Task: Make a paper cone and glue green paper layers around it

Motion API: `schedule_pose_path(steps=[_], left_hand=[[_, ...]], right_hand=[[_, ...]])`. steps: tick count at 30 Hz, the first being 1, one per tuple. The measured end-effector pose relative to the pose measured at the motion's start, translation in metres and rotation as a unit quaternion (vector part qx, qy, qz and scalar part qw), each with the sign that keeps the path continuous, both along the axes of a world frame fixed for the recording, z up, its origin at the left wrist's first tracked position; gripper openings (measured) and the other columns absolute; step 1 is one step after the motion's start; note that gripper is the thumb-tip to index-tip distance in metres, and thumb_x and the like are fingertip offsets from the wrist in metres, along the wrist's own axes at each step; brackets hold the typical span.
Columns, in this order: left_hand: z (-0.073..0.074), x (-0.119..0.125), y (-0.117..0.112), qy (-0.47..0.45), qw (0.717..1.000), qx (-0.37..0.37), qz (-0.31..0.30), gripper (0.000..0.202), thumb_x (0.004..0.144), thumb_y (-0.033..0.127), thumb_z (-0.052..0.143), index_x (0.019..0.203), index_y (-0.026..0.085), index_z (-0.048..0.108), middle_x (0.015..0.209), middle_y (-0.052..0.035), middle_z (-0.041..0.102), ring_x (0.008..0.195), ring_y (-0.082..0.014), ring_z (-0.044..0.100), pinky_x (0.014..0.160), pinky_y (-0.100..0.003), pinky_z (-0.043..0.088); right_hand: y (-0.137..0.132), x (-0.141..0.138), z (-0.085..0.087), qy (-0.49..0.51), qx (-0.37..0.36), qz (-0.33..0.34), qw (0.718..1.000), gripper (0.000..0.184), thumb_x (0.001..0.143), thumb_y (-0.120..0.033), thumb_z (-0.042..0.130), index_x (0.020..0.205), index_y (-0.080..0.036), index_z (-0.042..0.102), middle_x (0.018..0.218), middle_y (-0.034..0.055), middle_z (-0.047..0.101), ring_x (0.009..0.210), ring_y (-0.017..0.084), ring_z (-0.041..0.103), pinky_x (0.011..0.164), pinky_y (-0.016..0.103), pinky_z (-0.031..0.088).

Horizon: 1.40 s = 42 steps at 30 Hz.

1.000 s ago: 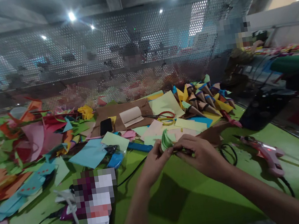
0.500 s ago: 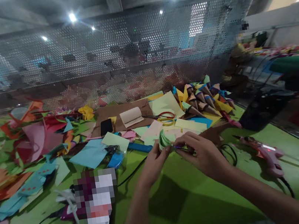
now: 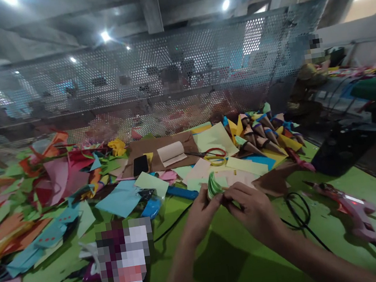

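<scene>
My left hand (image 3: 201, 214) pinches a small bundle of folded light green paper (image 3: 213, 187), its curved layers fanning upward above the fingers. My right hand (image 3: 250, 207) is closed beside it, fingertips pressed together at the lower right of the paper. The fingers hide the bundle's base, and any small thing in the right fingertips cannot be made out. Just beyond the hands lie loose sheets of pale paper (image 3: 198, 172) and scissors (image 3: 216, 156) with red and yellow handles. A blue strip-like object (image 3: 182, 192) lies left of my left hand.
A pink glue gun (image 3: 356, 212) with a cord lies at the right. Brown paper cones with coloured tips (image 3: 260, 131) are heaped at the back. Coloured paper scraps (image 3: 62, 178) cover the left side, near a phone (image 3: 140, 166). A perforated metal screen (image 3: 150, 80) stands behind; a person (image 3: 308, 73) sits far right.
The camera view has tilted up slightly, so the table sits lower in the picture. Both hands stay together at the green paper. A purple bit seen at the right fingertips is now hidden.
</scene>
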<state>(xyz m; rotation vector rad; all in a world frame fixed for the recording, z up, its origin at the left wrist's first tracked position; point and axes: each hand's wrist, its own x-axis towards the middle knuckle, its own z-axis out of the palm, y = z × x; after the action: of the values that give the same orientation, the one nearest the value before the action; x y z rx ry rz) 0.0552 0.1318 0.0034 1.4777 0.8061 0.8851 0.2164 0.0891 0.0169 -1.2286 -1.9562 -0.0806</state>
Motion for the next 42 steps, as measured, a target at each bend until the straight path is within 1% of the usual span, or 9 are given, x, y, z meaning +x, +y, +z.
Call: schedule_pose_path(steps=[2, 4, 8, 11, 14, 21, 28, 35, 42], left_hand=[[0.001, -0.001, -0.001, 0.003, 1.0, 0.0, -0.001, 0.034, 0.089, 0.044, 0.056, 0.113, 0.02, 0.056, 0.106, -0.0028, 0.062, 0.103, -0.0207, 0.052, 0.096, -0.032, 0.041], [0.002, -0.002, -0.001, 0.004, 1.0, -0.002, 0.0, 0.032, 0.09, 0.043, 0.055, 0.113, 0.021, 0.056, 0.106, -0.0023, 0.062, 0.103, -0.0204, 0.053, 0.096, -0.032, 0.041], [0.002, -0.003, -0.001, -0.021, 1.0, -0.007, 0.004, 0.032, 0.092, 0.042, 0.053, 0.116, 0.022, 0.056, 0.105, -0.003, 0.063, 0.104, -0.0207, 0.053, 0.096, -0.032, 0.041], [0.001, -0.003, 0.0, -0.025, 1.0, -0.01, 0.007, 0.032, 0.091, 0.042, 0.054, 0.116, 0.022, 0.056, 0.102, -0.0035, 0.062, 0.102, -0.0206, 0.053, 0.094, -0.031, 0.041], [0.0, -0.003, 0.001, -0.009, 1.0, -0.007, 0.01, 0.029, 0.091, 0.04, 0.053, 0.113, 0.022, 0.056, 0.105, -0.0034, 0.061, 0.1, -0.0197, 0.051, 0.092, -0.03, 0.041], [0.002, -0.005, 0.001, 0.021, 1.0, 0.0, 0.007, 0.021, 0.089, 0.033, 0.052, 0.107, 0.022, 0.053, 0.1, -0.0009, 0.056, 0.095, -0.0177, 0.048, 0.088, -0.029, 0.04], [0.007, -0.003, 0.0, 0.015, 1.0, -0.019, -0.002, 0.023, 0.085, 0.033, 0.055, 0.105, 0.022, 0.052, 0.097, -0.0008, 0.056, 0.093, -0.0183, 0.047, 0.086, -0.029, 0.039], [0.007, -0.003, 0.0, 0.012, 1.0, -0.015, -0.013, 0.026, 0.084, 0.031, 0.056, 0.107, 0.021, 0.054, 0.096, -0.0004, 0.056, 0.092, -0.0185, 0.048, 0.086, -0.029, 0.04], [0.002, -0.004, 0.001, -0.014, 0.999, -0.031, -0.011, 0.029, 0.083, 0.031, 0.057, 0.11, 0.021, 0.056, 0.102, -0.002, 0.058, 0.095, -0.0191, 0.049, 0.087, -0.029, 0.04]], right_hand=[[-0.002, -0.002, -0.003, -0.002, 0.007, -0.009, 1.0, 0.016, 0.092, -0.013, 0.053, 0.083, -0.018, 0.066, 0.078, 0.0072, 0.067, 0.071, 0.019, 0.064, 0.065, 0.029, 0.049], [-0.004, -0.003, -0.003, -0.003, 0.008, 0.002, 1.0, 0.016, 0.092, -0.013, 0.053, 0.088, -0.019, 0.067, 0.081, 0.0077, 0.069, 0.075, 0.02, 0.065, 0.068, 0.03, 0.051], [-0.009, 0.003, 0.007, 0.041, -0.018, 0.043, 0.998, 0.017, 0.091, -0.012, 0.057, 0.098, -0.022, 0.069, 0.089, 0.0058, 0.071, 0.081, 0.02, 0.067, 0.072, 0.03, 0.052], [-0.009, 0.011, 0.018, 0.088, -0.037, 0.034, 0.995, 0.012, 0.09, -0.013, 0.06, 0.093, -0.022, 0.068, 0.087, 0.0043, 0.07, 0.081, 0.019, 0.066, 0.071, 0.029, 0.052], [-0.006, 0.014, 0.023, 0.095, -0.048, 0.028, 0.994, 0.01, 0.089, -0.013, 0.061, 0.089, -0.021, 0.068, 0.086, 0.0037, 0.069, 0.08, 0.019, 0.066, 0.072, 0.028, 0.051], [0.0, 0.007, 0.018, 0.066, -0.07, 0.029, 0.995, 0.014, 0.089, -0.011, 0.06, 0.094, -0.022, 0.067, 0.087, 0.004, 0.069, 0.081, 0.019, 0.065, 0.071, 0.028, 0.048], [0.003, 0.005, 0.02, 0.037, -0.094, 0.009, 0.995, 0.015, 0.083, -0.007, 0.06, 0.084, -0.022, 0.064, 0.083, 0.0028, 0.069, 0.076, 0.019, 0.064, 0.066, 0.027, 0.047], [0.002, 0.002, 0.021, 0.076, -0.114, 0.026, 0.99, 0.014, 0.085, -0.009, 0.059, 0.085, -0.022, 0.065, 0.085, 0.003, 0.071, 0.079, 0.019, 0.066, 0.07, 0.028, 0.049], [0.006, 0.004, 0.016, 0.103, -0.096, 0.032, 0.99, 0.014, 0.087, -0.013, 0.058, 0.084, -0.021, 0.069, 0.086, 0.0053, 0.066, 0.08, 0.02, 0.065, 0.069, 0.029, 0.05]])
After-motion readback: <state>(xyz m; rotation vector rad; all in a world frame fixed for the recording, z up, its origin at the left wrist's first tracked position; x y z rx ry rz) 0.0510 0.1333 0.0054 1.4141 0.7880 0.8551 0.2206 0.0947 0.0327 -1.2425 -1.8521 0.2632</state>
